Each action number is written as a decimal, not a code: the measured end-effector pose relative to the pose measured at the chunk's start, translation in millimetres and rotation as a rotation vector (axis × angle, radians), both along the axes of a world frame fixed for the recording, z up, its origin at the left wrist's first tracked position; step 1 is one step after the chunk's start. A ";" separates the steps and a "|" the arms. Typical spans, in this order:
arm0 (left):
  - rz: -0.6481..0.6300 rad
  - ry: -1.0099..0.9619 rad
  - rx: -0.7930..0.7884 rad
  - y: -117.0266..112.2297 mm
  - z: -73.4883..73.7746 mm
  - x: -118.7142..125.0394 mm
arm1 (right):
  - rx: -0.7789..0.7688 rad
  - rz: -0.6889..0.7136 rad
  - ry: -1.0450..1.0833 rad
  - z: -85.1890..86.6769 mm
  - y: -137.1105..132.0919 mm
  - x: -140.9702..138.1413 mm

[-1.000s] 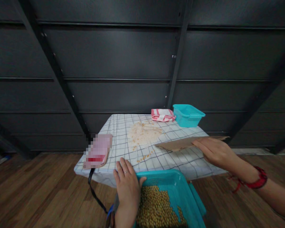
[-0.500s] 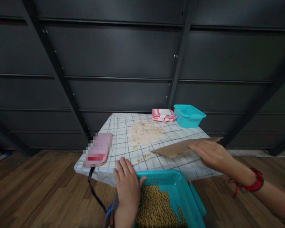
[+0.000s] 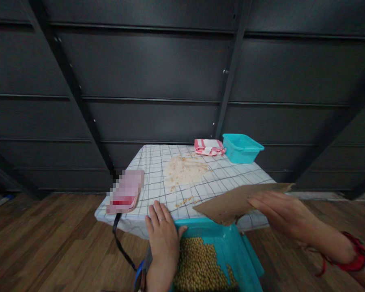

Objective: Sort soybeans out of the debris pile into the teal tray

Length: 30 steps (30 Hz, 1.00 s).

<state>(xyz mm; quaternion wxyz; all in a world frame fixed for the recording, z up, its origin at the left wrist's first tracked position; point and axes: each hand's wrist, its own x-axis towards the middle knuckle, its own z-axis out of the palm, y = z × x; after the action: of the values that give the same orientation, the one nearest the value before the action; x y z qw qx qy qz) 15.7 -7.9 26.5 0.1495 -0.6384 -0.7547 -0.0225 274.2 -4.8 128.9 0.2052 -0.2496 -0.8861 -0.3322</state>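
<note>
Cardboard step: the tilted cardboard [image 3: 228, 200] seems in use as a hand-guided scraper beside the teal tray [image 3: 246, 259].
Next move: likely calls for a controlled board edge and a steady tray.
Checked table [image 3: 152, 162]: just beyond the tray.
Bean tray: its near end is cut off by the frame; beans [image 3: 197, 261] lie inside.
Cardboard place: overlaps the tray's far right rim in view; whether they touch is hard to tell.
Right hand [image 3: 275, 209]: clamped on the cardboard, fingers beneath it hidden.
Left hand [image 3: 164, 239]: at the tray's far left corner, thumb spread from the fingers; I cannot tell whether it grips.
Pale grains [image 3: 184, 172]: spread beyond the tray, too fine to identify.
Stray beans [image 3: 185, 201]: a loose row just beyond the tray.
</note>
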 end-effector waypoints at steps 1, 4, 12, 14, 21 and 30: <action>0.003 0.008 -0.005 0.0 0.4 0.1 | -0.025 0.015 -0.003 0.9 -3.6 -1.4; 0.009 0.033 -0.008 -0.1 0.9 0.4 | -0.024 0.059 -0.011 3.2 -11.4 -2.9; 0.002 0.046 0.007 0.0 -1.9 0.2 | 0.128 -0.027 -0.070 3.5 12.7 -5.3; -0.002 0.044 0.006 0.0 -1.7 -0.1 | 0.127 -0.034 -0.083 1.1 17.2 -6.1; 0.001 0.032 0.000 0.4 -0.4 -0.3 | -0.049 0.039 -0.034 -3.2 -1.1 -5.6; -0.017 0.039 0.002 -0.5 -2.4 -1.2 | 0.077 0.184 -0.098 19.1 -31.1 -26.0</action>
<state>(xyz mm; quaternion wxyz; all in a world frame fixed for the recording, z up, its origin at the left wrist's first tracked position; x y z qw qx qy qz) 14.6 -8.5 24.1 0.1644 -0.6452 -0.7460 -0.0121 248.2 -35.9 148.0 0.2007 -0.1425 -0.9009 -0.3574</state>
